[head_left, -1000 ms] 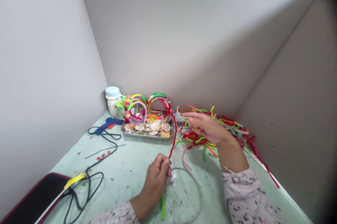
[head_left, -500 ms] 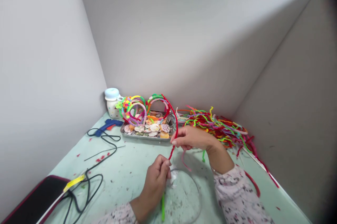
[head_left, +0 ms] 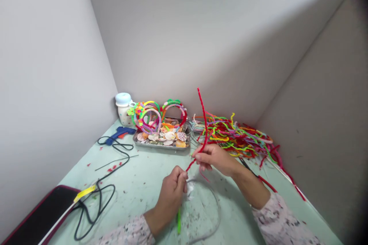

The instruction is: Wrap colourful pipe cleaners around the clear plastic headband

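A red pipe cleaner [head_left: 204, 122] runs between my hands, its long free end standing up above them. My left hand [head_left: 171, 191] is closed round its lower end, where the stretch between the hands looks twisted. My right hand [head_left: 217, 159] pinches it a little higher, between thumb and fingers. A pink strand [head_left: 204, 176] shows below the right fingers; whether they hold it I cannot tell. Beneath my left hand a green strip [head_left: 179, 222] sticks down, its upper end hidden. A thin grey curved band [head_left: 219, 210] lies below the hands, beside a crumpled clear-white scrap [head_left: 190, 190].
Behind stands a metal tray [head_left: 161, 145] of shells with colourful fuzzy hoops [head_left: 174, 103]. A pipe cleaner heap [head_left: 238, 135] lies right. On the left are a blue glue gun [head_left: 120, 134], black cord [head_left: 99, 183], lidded jar [head_left: 124, 109] and dark flat object [head_left: 43, 214]. Grey panels [head_left: 184, 45] enclose the table.
My right hand has moved slightly right and lower in view, with the red pipe cleaner. The free end, arched leftward before, now stands more upright. My left hand keeps its grip.
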Motion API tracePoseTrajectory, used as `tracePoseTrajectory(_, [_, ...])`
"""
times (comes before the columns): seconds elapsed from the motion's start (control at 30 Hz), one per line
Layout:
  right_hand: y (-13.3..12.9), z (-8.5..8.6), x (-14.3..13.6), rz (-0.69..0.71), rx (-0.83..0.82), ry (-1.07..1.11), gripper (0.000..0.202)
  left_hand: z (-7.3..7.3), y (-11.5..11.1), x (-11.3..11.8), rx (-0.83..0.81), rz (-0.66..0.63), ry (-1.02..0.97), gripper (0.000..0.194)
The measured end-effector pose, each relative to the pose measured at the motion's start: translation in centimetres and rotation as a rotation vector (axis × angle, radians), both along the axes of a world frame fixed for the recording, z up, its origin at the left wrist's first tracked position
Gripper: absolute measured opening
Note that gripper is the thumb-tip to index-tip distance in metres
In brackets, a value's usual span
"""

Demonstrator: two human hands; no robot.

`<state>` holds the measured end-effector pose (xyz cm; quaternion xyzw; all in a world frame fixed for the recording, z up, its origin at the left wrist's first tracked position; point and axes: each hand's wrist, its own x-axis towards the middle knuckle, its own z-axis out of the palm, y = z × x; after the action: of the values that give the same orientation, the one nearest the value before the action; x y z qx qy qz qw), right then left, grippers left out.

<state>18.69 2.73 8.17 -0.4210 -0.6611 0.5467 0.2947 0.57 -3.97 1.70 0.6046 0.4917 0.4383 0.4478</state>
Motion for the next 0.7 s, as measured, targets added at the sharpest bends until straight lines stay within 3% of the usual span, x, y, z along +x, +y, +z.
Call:
tracePoseTrajectory(0.13, [-1.7, -2.1, -0.7, 0.023, -0.043, -0.021, 0.024, 0.1, 0.0, 0.0, 0.007, -0.014, 0.017, 0.033])
tracePoseTrajectory(0.23, [-2.6, -3.4, -1.2, -0.033, -0.016, 0.008, 0.024, 0.3, -0.1, 0.0, 0.018, -0.017, 0.01, 0.032])
tracePoseTrajectory(0.43, [-3.5, -6.8, -1.8, -0.319, 0.125, 0.152, 0.028, 0.3, 0.5, -0.4, 0.014, 0.078, 0.016, 0.025])
tracePoseTrajectory(0.57, [-3.8, -7.6, -1.9, -0.359, 0.195, 0.148, 0.026, 0.6, 1.3, -1.1, -0.01, 0.042, 0.315, 0.019])
tracePoseTrajectory(0.7, [-3.9, -7.5, -1.7, -0.407, 0.265, 0.094, 0.025, 2.2, 1.6, -2.0, -0.023, -0.078, 0.745, 0.026])
